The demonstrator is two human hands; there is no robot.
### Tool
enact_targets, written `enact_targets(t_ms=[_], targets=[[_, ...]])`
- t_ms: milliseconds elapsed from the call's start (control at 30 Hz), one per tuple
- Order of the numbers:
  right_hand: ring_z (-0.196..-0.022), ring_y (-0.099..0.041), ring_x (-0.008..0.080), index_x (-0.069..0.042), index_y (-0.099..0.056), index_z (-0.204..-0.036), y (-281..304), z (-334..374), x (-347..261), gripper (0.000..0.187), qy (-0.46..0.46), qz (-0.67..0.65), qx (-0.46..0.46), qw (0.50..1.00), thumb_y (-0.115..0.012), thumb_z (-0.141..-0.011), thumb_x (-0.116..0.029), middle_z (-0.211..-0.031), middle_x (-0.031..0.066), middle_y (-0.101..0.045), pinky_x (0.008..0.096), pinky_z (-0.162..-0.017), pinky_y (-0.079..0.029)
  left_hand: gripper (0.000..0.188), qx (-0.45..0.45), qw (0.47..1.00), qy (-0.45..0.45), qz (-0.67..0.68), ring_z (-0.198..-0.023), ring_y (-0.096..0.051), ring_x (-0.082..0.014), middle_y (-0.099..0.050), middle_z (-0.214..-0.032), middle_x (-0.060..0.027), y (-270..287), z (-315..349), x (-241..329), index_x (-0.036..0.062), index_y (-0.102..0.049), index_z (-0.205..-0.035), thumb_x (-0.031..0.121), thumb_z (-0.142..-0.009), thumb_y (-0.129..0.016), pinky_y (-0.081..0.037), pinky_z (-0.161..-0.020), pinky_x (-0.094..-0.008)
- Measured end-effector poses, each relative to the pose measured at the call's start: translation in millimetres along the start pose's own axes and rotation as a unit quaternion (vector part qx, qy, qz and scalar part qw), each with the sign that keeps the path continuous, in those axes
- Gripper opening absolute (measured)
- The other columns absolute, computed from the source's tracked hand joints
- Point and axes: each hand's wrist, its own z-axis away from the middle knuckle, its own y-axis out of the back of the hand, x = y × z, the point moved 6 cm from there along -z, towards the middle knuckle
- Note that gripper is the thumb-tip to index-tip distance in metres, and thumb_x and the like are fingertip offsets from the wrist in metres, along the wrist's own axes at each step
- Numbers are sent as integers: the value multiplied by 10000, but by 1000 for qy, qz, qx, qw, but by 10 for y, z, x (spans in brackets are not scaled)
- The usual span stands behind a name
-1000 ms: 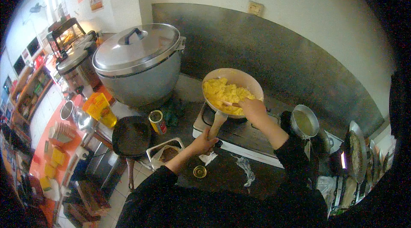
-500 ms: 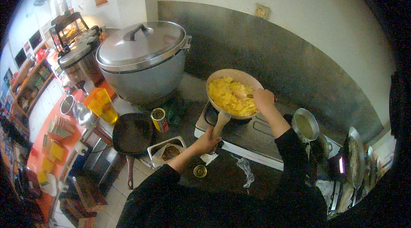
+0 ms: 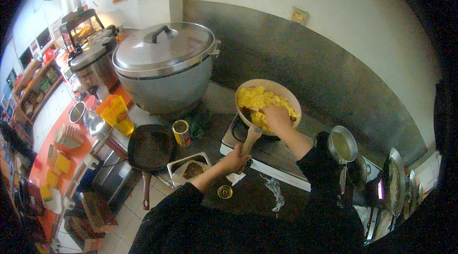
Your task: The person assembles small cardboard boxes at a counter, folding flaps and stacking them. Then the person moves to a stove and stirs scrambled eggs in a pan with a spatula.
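My left hand (image 3: 232, 160) is wrapped around the pale handle (image 3: 252, 138) of a deep cream-coloured pan (image 3: 297, 109). The pan leans over a portable gas stove (image 3: 267, 161). Inside lies yellow, lumpy food like scrambled egg (image 3: 257, 96), with a dark brown patch (image 3: 245, 111) near the left wall. My right hand (image 3: 277, 119) reaches over the pan, closed around a wooden spoon (image 3: 256, 110). Only a little of the spoon shows; the hand covers the rest.
Left of the stove stand a big lidded pot (image 3: 162, 82), an open can (image 3: 181, 132), a square dark skillet (image 3: 150, 146), a metal container (image 3: 188, 170) and a yellow oil pouch (image 3: 116, 114). A saucepan (image 3: 342, 144) and more pans (image 3: 395, 182) are at right. Crumpled plastic (image 3: 274, 192) lies in front.
My right hand has moved from the pan's right rim inward over the food, bringing the spoon leftward. A brown patch now shows in the food. The whole view has shifted slightly.
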Motion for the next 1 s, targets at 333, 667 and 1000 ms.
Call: enact_targets(t_ms=[333,667,1000], targets=[[-822,-604,310,-30,-617,-843,-111,-35,810,195,-256,-103,-60,959,-471,-775,-140,-926,168,-608,433,-689,-485,421,-11,999,25,-19,-461,-503,-192,-506,-614,-107,-14,-89,-187,49,-275,-1052,242,-819,-568,-399,-380,-347],[-781,-603,333,-38,-629,-849,90,-190,1090,227,-225,-26,-63,972,-477,-781,-193,-831,169,-619,433,-666,-481,456,-17,1000,0,-18,-481,-508,-176,-527,-658,-98,-48,-115,-174,27,-285,-1117,215,-818,-573,-415,-411,-323],[-712,-623,284,-72,-654,-813,637,50,791,218,-51,97,-120,987,-496,-753,-210,-799,143,-632,419,-586,-490,434,-39,995,93,8,-498,-485,-142,-510,-658,-78,-29,47,59,28,-286,-1115,203,-828,-560,-402,-400,-307]])
